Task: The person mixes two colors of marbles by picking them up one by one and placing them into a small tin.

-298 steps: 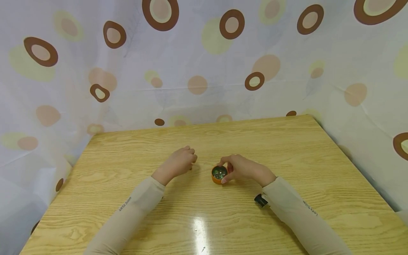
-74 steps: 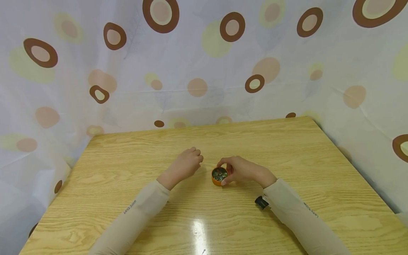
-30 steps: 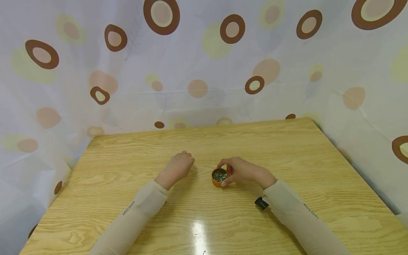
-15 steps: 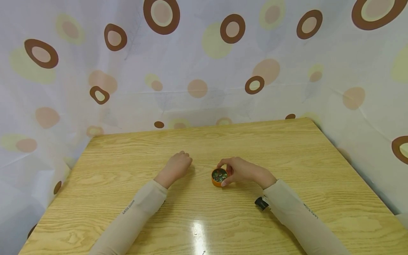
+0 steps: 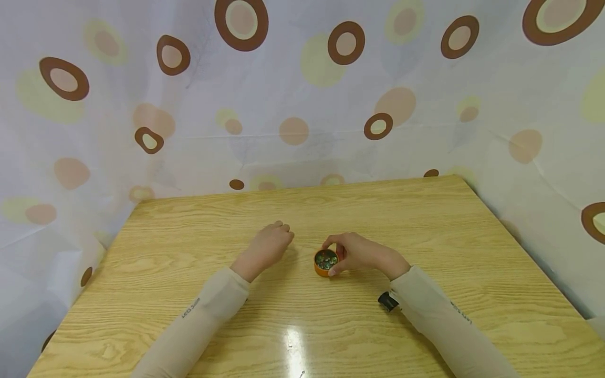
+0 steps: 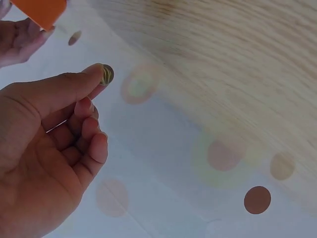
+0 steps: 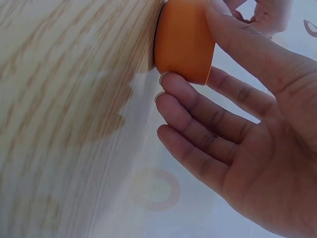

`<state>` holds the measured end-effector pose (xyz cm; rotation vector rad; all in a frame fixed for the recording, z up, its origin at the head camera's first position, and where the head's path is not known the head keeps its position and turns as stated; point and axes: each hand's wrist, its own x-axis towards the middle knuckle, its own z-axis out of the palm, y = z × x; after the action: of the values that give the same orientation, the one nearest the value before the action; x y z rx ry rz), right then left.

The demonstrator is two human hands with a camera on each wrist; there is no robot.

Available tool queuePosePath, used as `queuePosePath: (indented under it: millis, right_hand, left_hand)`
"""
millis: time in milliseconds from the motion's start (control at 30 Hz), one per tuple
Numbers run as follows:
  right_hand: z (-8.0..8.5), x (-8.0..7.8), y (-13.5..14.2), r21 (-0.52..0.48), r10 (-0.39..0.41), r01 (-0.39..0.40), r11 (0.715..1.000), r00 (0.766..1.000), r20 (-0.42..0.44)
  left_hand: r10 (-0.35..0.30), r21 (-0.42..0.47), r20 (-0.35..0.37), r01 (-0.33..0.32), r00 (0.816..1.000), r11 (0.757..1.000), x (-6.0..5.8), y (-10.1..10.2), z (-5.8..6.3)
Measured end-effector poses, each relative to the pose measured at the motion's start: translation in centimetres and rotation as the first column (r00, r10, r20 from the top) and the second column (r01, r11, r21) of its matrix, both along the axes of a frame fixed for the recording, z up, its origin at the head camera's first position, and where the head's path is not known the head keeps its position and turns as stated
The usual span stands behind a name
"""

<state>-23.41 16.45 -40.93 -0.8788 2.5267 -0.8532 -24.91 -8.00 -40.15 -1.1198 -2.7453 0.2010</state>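
Observation:
My left hand (image 5: 264, 249) hovers over the table left of a small round orange container (image 5: 323, 272). Between its thumb and forefinger it pinches a glass marble (image 6: 108, 74) with yellow-green streaks, clear in the left wrist view; the other fingers are curled in. Several glassy marbles (image 5: 326, 260) lie inside the container, whose dark interior faces up. My right hand (image 5: 363, 252) holds the container from the right, thumb and fingers on opposite sides of its rim. In the right wrist view its orange wall (image 7: 183, 44) stands on the wood, in that hand's grasp.
The wooden table (image 5: 227, 215) stretches out around both hands. A pale curtain (image 5: 293, 79) with brown and yellow spots closes off the back and sides. At the right sleeve (image 5: 444, 315) a small black object (image 5: 388, 301) shows.
In the last half second my left hand has moved slightly right, toward the container. Compared with the oldest frame, the container looks fuller of marbles. My right hand has kept its hold.

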Motion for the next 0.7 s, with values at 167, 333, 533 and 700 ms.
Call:
queuePosePath:
  millis: [167, 333, 533, 700]
  right_hand:
    - [0.0, 0.0, -0.1, 0.005, 0.002, -0.002, 1.000, 1.000, -0.002]
    - [0.1, -0.1, 0.0, -0.006, 0.007, -0.008, 1.000, 1.000, -0.003]
    - [0.1, 0.0, 0.0, -0.013, 0.020, -0.020, 1.000, 1.000, 0.004]
    - [0.2, 0.0, 0.0, -0.017, 0.024, -0.025, 1.000, 1.000, -0.003]
  left_hand:
    - [-0.056, -0.011, -0.062, 0.055, 0.997, 0.998, 0.8, 1.0, 0.6]
    - [-0.100, -0.047, -0.089, 0.096, 0.991, 0.994, 1.6, 2.0, 1.1]
    - [-0.171, -0.065, -0.120, 0.164, 0.978, 0.984, 2.2, 2.8, 1.3]
    - [-0.219, -0.056, -0.159, 0.213, 0.963, 0.976, 2.4, 3.4, 1.5]
